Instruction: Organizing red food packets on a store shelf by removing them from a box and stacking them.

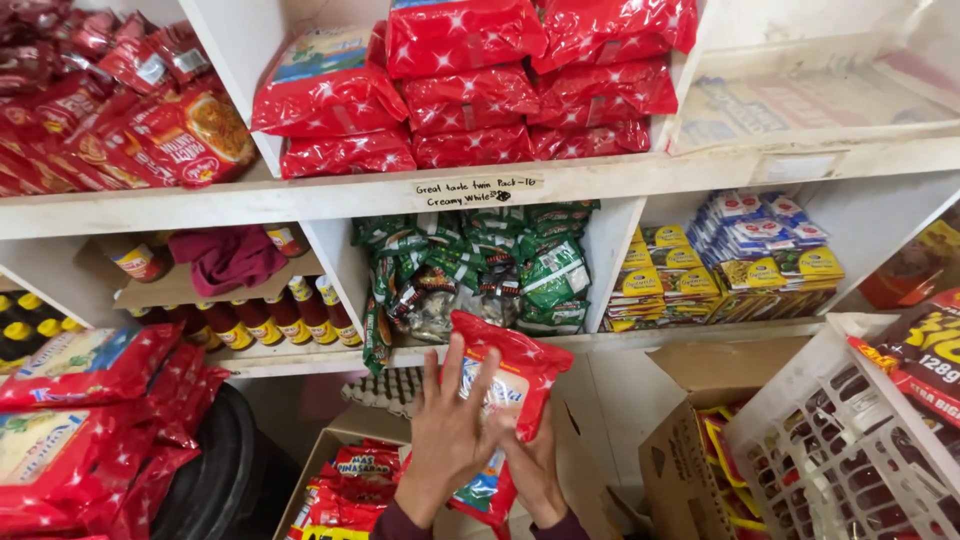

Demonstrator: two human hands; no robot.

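1. Bright, even, soft light, seemingly from above and in front; no hard shadows.
2. Glare and star-like glints on red packs of upper shelf.
3. Washed out, overexposed at top right compartment.
4. Dim under lowest shelf; dark round shape at lower left nearly black.
5. Slight motion blur on hands and held pack.
6. Wide-angle bending at edges: shelf lines bowed, crate stretched at right.
7. Centre fairly sharp; corners softer.
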